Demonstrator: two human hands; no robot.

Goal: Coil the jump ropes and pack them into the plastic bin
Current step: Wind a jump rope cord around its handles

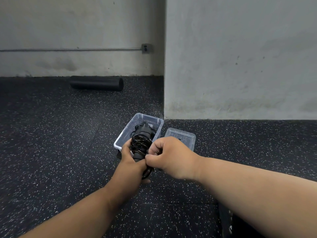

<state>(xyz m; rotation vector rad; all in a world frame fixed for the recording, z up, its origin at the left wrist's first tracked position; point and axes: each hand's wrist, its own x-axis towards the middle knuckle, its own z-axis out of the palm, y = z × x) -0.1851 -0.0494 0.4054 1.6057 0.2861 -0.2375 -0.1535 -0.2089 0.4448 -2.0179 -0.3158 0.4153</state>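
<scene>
While the left hand grips a black jump rope with its cord wound round the handles, the right hand pinches the cord at the bundle's 3 o'clock side. Both hold it above the speckled floor. At 12 o'clock sits the clear plastic bin, more black rope inside; its lid lies at 2 o'clock.

Black jump rope, clear plastic bin, white-speckled black floor, grey wall.
</scene>
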